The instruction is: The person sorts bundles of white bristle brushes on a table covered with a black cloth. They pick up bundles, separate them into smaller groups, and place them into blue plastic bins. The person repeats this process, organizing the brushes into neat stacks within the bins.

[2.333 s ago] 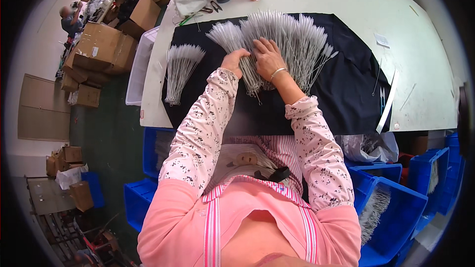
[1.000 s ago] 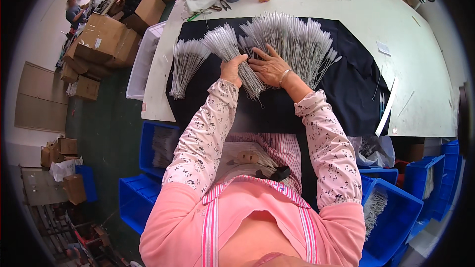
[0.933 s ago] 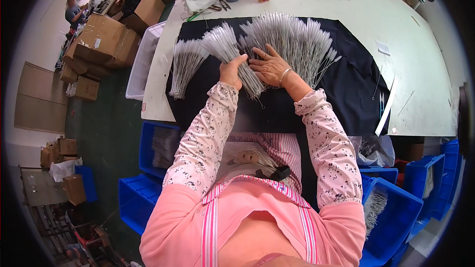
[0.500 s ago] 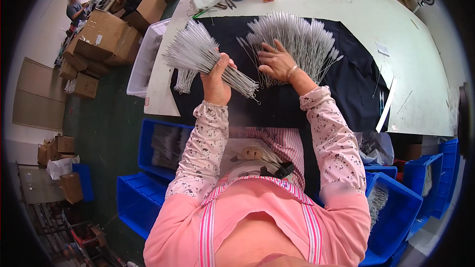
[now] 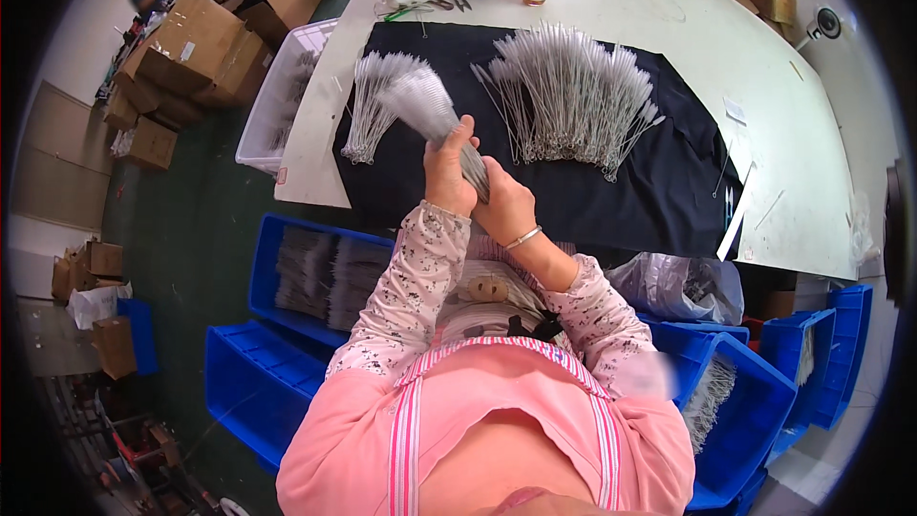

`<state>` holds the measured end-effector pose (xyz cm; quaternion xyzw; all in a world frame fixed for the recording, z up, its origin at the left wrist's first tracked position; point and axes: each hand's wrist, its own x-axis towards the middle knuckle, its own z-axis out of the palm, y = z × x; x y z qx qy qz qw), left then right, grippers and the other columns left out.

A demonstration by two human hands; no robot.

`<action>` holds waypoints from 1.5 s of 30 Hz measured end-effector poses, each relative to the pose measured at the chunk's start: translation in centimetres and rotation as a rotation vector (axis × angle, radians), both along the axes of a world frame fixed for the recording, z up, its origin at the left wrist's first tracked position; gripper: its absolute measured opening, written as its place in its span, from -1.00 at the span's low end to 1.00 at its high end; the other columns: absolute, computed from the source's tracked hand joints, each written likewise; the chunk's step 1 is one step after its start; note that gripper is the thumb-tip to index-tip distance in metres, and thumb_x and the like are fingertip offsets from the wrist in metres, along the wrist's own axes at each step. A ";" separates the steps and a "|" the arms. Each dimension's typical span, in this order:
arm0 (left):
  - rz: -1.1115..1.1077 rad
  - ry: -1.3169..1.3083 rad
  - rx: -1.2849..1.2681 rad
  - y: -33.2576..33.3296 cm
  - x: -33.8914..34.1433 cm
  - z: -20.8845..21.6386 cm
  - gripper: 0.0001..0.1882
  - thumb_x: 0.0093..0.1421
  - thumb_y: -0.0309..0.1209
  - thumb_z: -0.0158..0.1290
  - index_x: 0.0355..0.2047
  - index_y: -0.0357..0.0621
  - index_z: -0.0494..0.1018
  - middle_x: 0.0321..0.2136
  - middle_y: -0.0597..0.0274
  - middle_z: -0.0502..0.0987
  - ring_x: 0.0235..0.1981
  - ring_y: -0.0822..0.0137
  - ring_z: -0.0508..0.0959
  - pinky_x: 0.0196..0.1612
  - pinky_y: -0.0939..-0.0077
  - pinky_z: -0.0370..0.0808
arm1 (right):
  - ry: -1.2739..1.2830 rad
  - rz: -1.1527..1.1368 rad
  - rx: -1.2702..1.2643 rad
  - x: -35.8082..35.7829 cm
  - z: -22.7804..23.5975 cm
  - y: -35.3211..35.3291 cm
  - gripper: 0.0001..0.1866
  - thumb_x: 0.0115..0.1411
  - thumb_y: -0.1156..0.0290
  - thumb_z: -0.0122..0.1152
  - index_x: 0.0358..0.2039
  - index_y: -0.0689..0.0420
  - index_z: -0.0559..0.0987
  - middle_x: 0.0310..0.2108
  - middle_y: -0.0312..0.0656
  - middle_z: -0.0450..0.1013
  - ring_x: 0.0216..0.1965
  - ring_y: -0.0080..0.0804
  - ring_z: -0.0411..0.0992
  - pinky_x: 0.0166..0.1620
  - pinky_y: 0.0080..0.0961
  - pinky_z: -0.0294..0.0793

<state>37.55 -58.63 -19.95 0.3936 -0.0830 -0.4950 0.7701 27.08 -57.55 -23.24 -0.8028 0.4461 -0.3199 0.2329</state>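
A brush bundle (image 5: 417, 100) is gripped by the left hand (image 5: 449, 170) above the cloth (image 5: 683, 172), toward its left edge; its lower end is met by the right hand (image 5: 506, 203), whose grip cannot be told. Evening-up appears in hand; steady support seems called for.

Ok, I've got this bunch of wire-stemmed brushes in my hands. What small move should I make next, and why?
I'd probably even up the lower stem ends of the bunch of wire-stemmed brushes with your right hand. Your left hand has its grip around the stems, and the right is at their lower end, though I can't see how uneven they are.
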 end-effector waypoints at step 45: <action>-0.114 -1.249 -0.340 -2.2 6.9 4.0 -0.45 -0.09 -0.50 0.26 -0.06 -0.26 0.31 -0.13 0.14 0.42 -0.10 0.30 0.47 -0.08 0.42 0.44 | 0.133 0.924 -0.512 7.8 14.1 -11.6 -0.58 0.29 0.17 -0.21 -0.15 0.21 0.52 -0.05 0.00 0.43 0.10 0.02 0.28 0.18 -0.20 0.22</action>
